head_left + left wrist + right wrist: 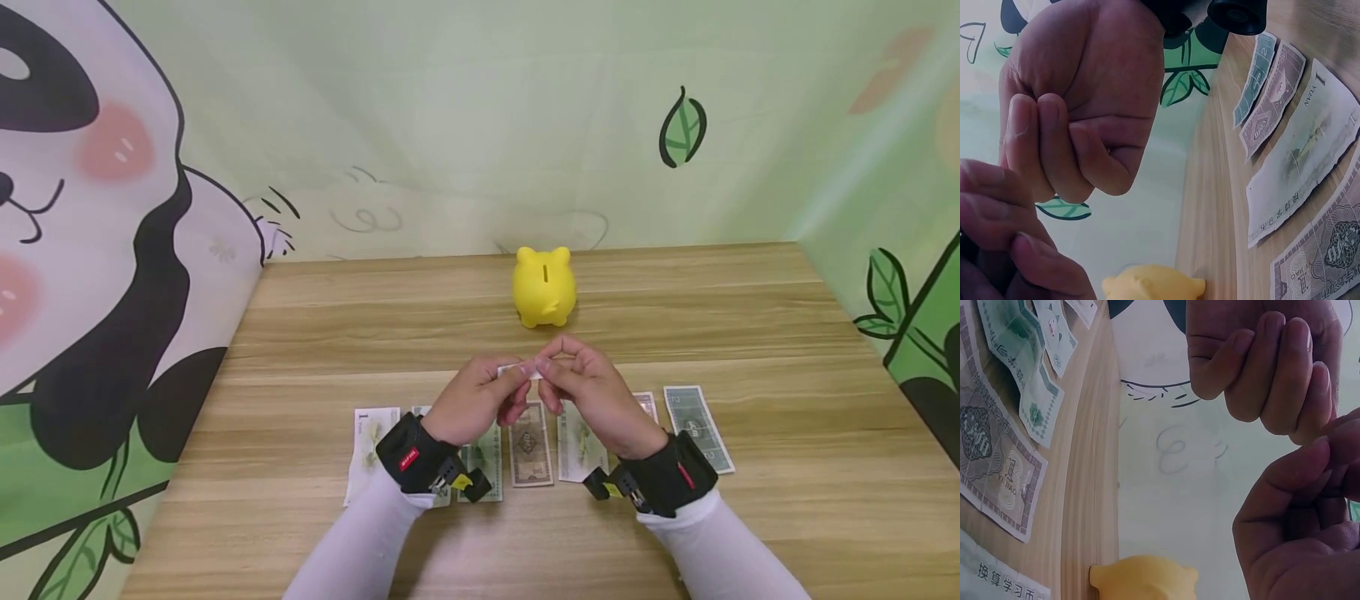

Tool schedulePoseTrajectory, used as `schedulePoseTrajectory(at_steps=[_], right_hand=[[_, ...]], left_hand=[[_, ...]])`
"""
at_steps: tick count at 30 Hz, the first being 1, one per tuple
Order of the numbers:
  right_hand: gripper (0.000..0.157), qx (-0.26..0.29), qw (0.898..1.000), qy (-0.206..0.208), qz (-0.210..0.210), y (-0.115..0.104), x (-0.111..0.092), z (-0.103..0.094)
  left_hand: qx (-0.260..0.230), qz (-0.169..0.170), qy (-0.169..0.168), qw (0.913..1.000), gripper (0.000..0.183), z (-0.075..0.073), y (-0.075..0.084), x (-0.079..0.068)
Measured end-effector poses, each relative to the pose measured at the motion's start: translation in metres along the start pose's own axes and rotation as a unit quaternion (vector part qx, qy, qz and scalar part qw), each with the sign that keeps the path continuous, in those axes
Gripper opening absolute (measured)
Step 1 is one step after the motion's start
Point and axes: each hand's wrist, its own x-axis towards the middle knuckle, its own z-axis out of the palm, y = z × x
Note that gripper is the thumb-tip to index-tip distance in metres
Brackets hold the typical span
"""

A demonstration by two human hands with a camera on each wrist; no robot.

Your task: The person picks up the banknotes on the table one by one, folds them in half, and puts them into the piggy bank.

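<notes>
Both hands meet over the middle of the table. Between them is a small, pale folded piece of paper (pixel 512 368), perhaps a banknote; most of it is covered by fingers. My left hand (pixel 474 402) pinches it with the thumb on top. The right hand (pixel 592 398) has its thumb and forefinger at the other end, pinching it. Below the hands lies a row of play banknotes, among them a brown note (pixel 531 458), a green note (pixel 483 462) and a 1 yuan note (pixel 1304 150). Beyond the hands stands a yellow piggy bank (pixel 544 292) with a slot on top.
At the row's right end lies a teal note (pixel 699 429), and at its left end a pale note (pixel 367 446). Forearms and wrist cameras partly cover the notes between. A printed cloth backdrop (pixel 450 125) rises behind the wooden table (pixel 337 317).
</notes>
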Motion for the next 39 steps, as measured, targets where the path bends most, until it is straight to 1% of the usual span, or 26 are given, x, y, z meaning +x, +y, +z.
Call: schedulePoseTrajectory(at_steps=[3,7,10,11,14,17,19,24,27,30,33,36,39], right_hand=[[0.012,-0.017,1.000,0.011,0.009,-0.001,0.000,0.001],[0.015,-0.055,0.998,0.032,0.021,-0.004,-0.001,-0.001],[0.017,-0.069,0.996,0.049,0.020,-0.005,-0.001,-0.004],[0.017,-0.069,0.996,0.052,0.019,-0.005,-0.001,-0.005],[0.017,-0.062,0.997,0.052,0.013,-0.005,-0.001,-0.007],[0.017,-0.055,0.997,0.046,0.014,-0.004,0.000,-0.008],[0.018,-0.049,0.998,0.044,0.015,-0.003,0.000,-0.008],[0.025,-0.047,0.998,0.030,0.023,-0.001,0.002,-0.006],[0.034,-0.058,0.997,0.021,0.043,0.000,0.002,-0.004],[0.041,-0.063,0.996,0.021,0.056,0.000,0.001,-0.002],[0.043,-0.066,0.996,0.026,0.052,-0.002,0.000,-0.002],[0.044,-0.064,0.997,0.029,0.043,-0.002,0.000,-0.003],[0.042,-0.064,0.997,0.020,0.033,-0.003,0.000,-0.002]], left_hand=[[0.008,-0.005,0.001,1.0000,0.049,-0.001,0.004,-0.001],[0.019,-0.025,0.010,0.9995,0.053,-0.003,0.024,-0.008],[0.017,-0.026,0.022,0.9993,0.053,-0.005,0.035,-0.011],[0.015,-0.021,0.024,0.9994,0.053,-0.006,0.033,-0.011],[0.016,-0.004,0.032,0.9993,0.054,-0.007,0.020,-0.008],[0.023,0.001,0.038,0.9990,0.055,-0.008,0.005,-0.004],[0.027,0.004,0.043,0.9987,0.056,-0.008,0.000,-0.003],[0.019,0.012,0.047,0.9986,0.055,-0.008,0.000,-0.004],[0.014,0.022,0.047,0.9986,0.054,-0.007,0.000,-0.004],[0.015,0.029,0.052,0.9981,0.053,-0.006,-0.001,-0.003],[0.012,0.032,0.055,0.9979,0.053,-0.004,-0.004,-0.001],[0.003,0.031,0.050,0.9982,0.053,-0.002,-0.006,0.002],[0.012,0.013,0.036,0.9992,0.057,0.001,-0.006,0.002]])
